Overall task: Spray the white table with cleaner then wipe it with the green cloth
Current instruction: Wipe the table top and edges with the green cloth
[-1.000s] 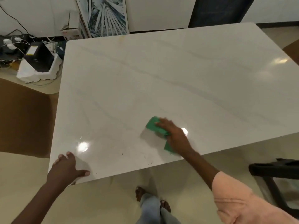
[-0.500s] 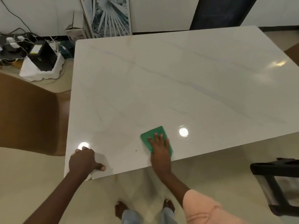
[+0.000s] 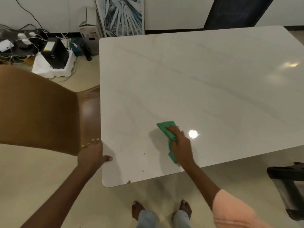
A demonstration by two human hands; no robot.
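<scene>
Now right hand (image 3: 181, 145) presses green cloth (image 3: 167, 129) flat — left hand (image 3: 91, 155) fingers grip white table (image 3: 205, 79) edge.

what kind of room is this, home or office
Most likely a room in a home, perhaps a dining area. A large white marble-look table has a brown chair beside it, a framed leaf print leans on the wall, and the person is barefoot.

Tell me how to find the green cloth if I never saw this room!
Look at the big white table that fills most of the view, then go to its near edge, where the person stands. The green cloth lies flat on the top there, under the right hand that presses on it. It is the only bright green thing on the pale, shiny top.
</scene>
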